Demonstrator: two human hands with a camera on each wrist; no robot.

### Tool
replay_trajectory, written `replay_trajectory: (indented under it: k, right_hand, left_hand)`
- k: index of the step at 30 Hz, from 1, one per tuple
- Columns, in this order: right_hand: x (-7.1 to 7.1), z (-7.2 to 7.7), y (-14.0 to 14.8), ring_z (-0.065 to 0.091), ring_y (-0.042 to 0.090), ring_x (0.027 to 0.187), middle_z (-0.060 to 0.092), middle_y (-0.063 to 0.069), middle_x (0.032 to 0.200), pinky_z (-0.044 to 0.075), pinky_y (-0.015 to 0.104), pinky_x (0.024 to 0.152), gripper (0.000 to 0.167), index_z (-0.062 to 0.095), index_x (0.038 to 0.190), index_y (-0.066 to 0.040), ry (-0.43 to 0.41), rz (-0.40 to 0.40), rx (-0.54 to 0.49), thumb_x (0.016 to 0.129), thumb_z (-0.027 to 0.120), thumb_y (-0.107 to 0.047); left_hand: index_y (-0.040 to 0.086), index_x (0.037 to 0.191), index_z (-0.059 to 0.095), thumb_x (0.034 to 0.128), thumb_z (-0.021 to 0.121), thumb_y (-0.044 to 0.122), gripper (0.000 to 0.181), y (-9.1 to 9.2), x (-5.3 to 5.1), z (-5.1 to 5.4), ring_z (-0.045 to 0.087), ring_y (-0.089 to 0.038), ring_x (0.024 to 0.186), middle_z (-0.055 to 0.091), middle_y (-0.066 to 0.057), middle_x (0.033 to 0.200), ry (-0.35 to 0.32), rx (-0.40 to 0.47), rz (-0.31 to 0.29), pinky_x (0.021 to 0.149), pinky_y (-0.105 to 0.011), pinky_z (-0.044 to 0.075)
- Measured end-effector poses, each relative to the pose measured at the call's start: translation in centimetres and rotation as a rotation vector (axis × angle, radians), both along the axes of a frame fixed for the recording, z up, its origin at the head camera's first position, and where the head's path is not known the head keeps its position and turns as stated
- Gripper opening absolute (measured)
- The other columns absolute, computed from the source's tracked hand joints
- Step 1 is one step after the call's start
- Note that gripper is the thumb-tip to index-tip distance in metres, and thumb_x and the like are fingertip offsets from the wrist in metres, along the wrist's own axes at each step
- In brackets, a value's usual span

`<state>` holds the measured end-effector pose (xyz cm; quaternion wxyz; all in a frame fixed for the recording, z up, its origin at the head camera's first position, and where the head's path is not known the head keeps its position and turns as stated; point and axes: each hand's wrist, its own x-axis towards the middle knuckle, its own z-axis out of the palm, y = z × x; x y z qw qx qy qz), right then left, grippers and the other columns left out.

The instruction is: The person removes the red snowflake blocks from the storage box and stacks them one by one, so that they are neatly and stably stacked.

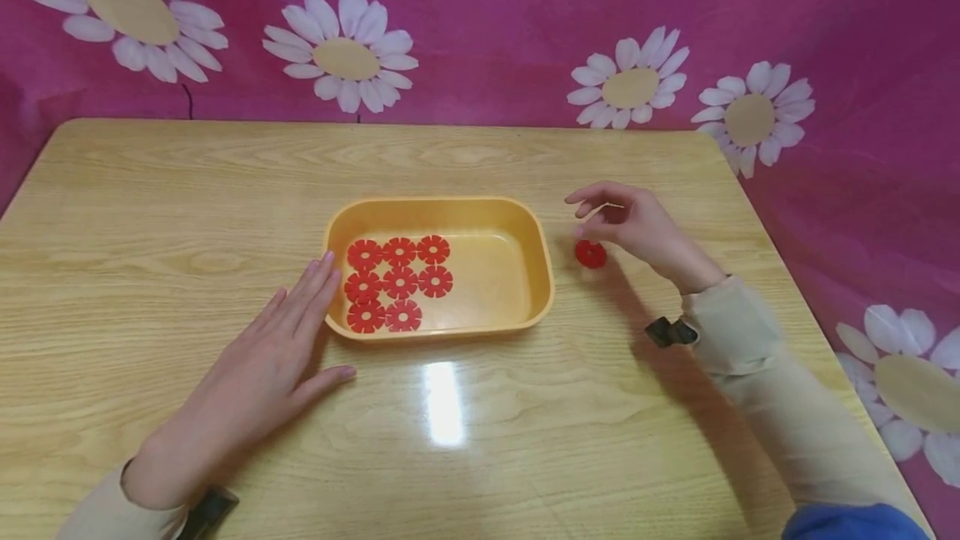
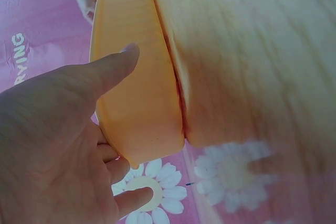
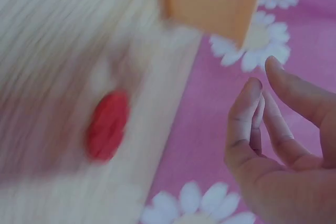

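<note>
Toward the counter's (image 1: 187, 190) right edge, a lone red slotted disc (image 1: 589, 259), lying flat and apart from the yellow tray (image 1: 491, 282). Just above, the right hand (image 1: 637, 223), fingers loosely bent and holding nothing; in the right wrist view, clear of the disc. On the side of the left edge, the left hand (image 1: 258, 373), fingers straight and touching the tray's end, thumb spread: more likely a steadying touch than a grip.

Inside the tray, eight matching red discs (image 1: 392, 282) packed close toward the counter's left edge: two rows of three and, nearest the counter's near edge, a row of two.

For a clean pick-up, seemingly the step in hand, bring thumb and forefinger down on opposite sides of the lone disc and pinch by the notched rim. Being thin and flat, probably awkward to get under; if so, better to press one side and tip up the other with a nail than to push toward the right edge. Keep the left hand's pressure light, to avoid sliding the tray or jostling the rows.
</note>
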<state>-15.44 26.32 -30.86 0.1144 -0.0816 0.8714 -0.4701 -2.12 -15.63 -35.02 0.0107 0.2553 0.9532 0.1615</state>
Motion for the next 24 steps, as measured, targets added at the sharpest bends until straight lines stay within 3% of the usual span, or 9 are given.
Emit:
replay_trajectory:
  k: [5,10,20,24]
  right_hand:
    - [-0.1,0.2,-3.6,0.062,0.02,0.086,0.064,0.018,0.105,0.055,0.022,0.075,0.037,0.064,0.12,0.004,0.034,0.114,-0.119,0.085,0.074,0.003]
    - [-0.2,-0.7,-7.4,0.062,0.022,0.085,0.066,0.023,0.104,0.052,0.023,0.074,0.036,0.064,0.116,0.009,0.025,0.228,-0.188,0.082,0.075,0.007]
    - [0.1,-3.4,-12.5,0.068,0.024,0.081,0.068,0.022,0.098,0.055,0.028,0.07,0.033,0.066,0.111,0.01,-0.022,0.414,-0.171,0.079,0.075,0.01]
    - [0.2,-4.3,-13.4,0.065,0.019,0.078,0.069,0.016,0.094,0.056,0.027,0.068,0.032,0.069,0.111,0.006,-0.022,0.464,-0.097,0.079,0.077,0.008]
  left_hand:
    - [0.007,0.158,0.004,0.0889,0.068,0.05,0.103,-0.1,0.0,0.0,0.003,-0.023,0.15,-0.006,-0.004,0.164,0.0,0.004,0.0,0.117,-0.054,0.019]
    - [0.007,0.158,0.004,0.0892,0.068,0.048,0.103,-0.2,0.0,-0.1,0.004,-0.024,0.15,-0.007,-0.004,0.164,0.0,0.014,-0.005,0.117,-0.054,0.019]
    - [0.005,0.158,0.006,0.0894,0.069,0.047,0.101,-0.1,-0.1,-0.2,0.005,-0.025,0.15,-0.006,-0.006,0.164,0.021,0.013,-0.021,0.117,-0.054,0.019]
    - [0.004,0.157,0.007,0.089,0.07,0.046,0.102,-0.2,-0.1,-0.2,0.006,-0.025,0.149,-0.005,-0.008,0.164,0.044,0.01,-0.025,0.115,-0.056,0.023]
